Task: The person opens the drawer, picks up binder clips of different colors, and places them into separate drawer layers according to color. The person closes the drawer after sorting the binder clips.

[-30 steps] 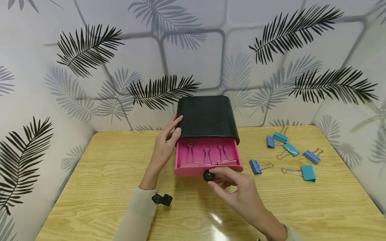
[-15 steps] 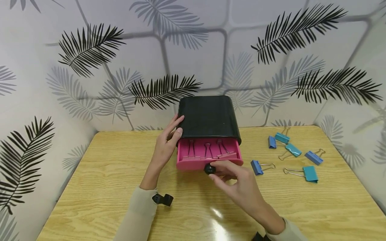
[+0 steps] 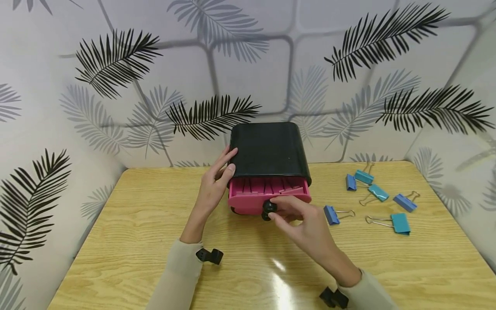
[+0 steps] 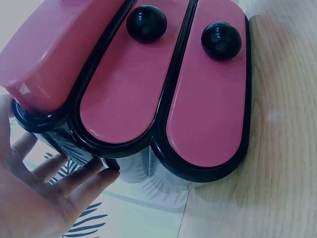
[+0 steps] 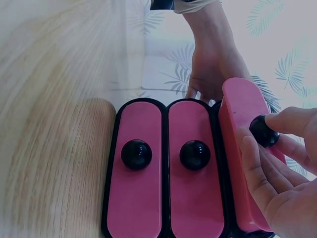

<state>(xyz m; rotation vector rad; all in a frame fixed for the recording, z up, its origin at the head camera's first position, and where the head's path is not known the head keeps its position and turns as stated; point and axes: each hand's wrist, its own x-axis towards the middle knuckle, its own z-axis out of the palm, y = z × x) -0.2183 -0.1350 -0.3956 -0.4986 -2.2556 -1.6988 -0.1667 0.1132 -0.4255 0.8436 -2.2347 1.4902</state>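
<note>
A glossy black drawer unit [image 3: 267,148] with three pink drawers stands at the table's back. Its top drawer [image 3: 248,204] is pulled part way out. My right hand [image 3: 306,228] pinches that drawer's round black knob [image 5: 263,131] between thumb and fingers. Against the unit's left side rests my left hand [image 3: 212,187], fingers extended along it and thumb by the top front edge. Inside the drawer lie pink binder clips [image 3: 292,190], partly hidden under the casing. The left wrist view shows the middle drawer [image 4: 129,84] and bottom drawer [image 4: 210,109] closed.
Several blue and teal binder clips lie scattered on the wooden table [image 3: 135,241] right of the unit. The closest is a blue clip [image 3: 331,215]; a larger teal clip [image 3: 401,224] lies farther right. Leaf-patterned covering [image 3: 248,73] rises behind the table.
The top drawer has slid inward, away from me, with my right hand moving along on its knob. Less of the pink clips shows now. My left hand stays at the unit's side.
</note>
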